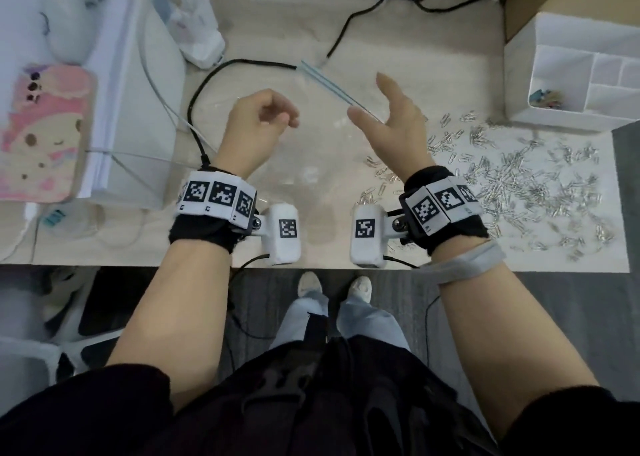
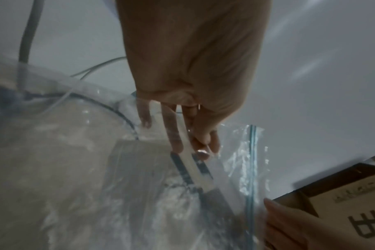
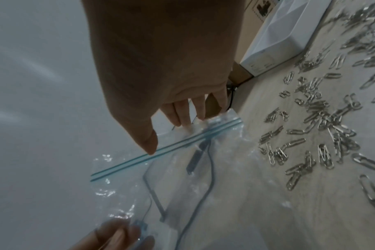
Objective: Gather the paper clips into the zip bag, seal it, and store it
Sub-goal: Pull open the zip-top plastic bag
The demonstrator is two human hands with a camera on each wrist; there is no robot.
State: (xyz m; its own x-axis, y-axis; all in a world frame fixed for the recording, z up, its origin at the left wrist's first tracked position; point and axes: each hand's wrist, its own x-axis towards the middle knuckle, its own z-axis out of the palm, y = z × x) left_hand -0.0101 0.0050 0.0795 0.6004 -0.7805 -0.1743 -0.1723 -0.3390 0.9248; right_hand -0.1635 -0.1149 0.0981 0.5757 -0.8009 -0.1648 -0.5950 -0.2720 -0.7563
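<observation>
Zip bag held up over desk, between both raised hands, blue seal strip toward 12 o'clock. Left hand curled, pinching bag's edge at 9 o'clock. Right hand spread, fingers straight, thumb touching strip at 3 o'clock. Paper clips scattered at 3 o'clock, near white organizer.

Clear zip bag edges barely discernible.
</observation>
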